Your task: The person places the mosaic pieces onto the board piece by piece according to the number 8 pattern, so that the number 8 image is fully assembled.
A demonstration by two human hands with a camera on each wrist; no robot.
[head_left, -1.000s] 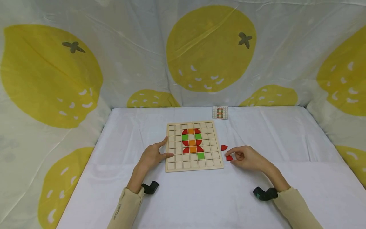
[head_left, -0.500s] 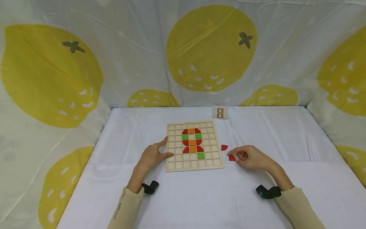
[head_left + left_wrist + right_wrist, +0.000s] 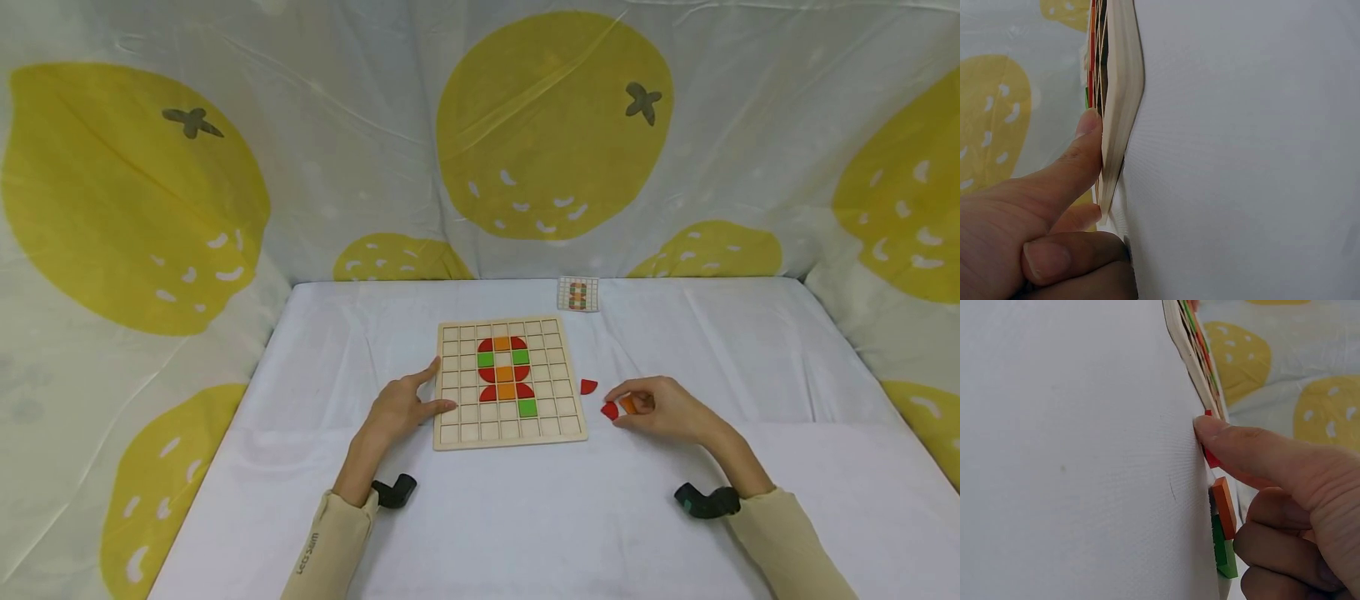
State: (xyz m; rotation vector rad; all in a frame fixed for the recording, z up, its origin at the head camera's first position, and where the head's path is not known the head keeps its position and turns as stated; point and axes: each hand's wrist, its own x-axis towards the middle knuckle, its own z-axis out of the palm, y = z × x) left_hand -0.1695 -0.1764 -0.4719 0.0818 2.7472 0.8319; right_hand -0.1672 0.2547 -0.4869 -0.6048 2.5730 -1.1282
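Observation:
A square wooden grid board (image 3: 465, 417) lies on the white table, bearing red rounded, orange square and green square pieces. My left hand (image 3: 397, 408) rests at its left side, with the thumb laid on the border and the index finger touching the edge. To the right of the board, my right hand (image 3: 660, 410) pinches a red quarter-round piece (image 3: 610, 411) between thumb and index finger. Under that hand are an orange piece (image 3: 1224, 507) and a green piece (image 3: 1226, 550), close to the curled fingers. Another red quarter-round piece (image 3: 588, 387) lies beside the board's right edge.
A small pattern card (image 3: 577, 294) lies behind the board near the table's back edge, printed with a similar coloured figure on a grid. Lemon-print cloth (image 3: 375, 150) hangs around the back and sides. A black wrist-worn device sits at each cuff.
The right hand has shifted slightly to the right with the red quarter-round piece, now tilted in its fingertips. An orange piece has come into view under the hand. The left hand stays put.

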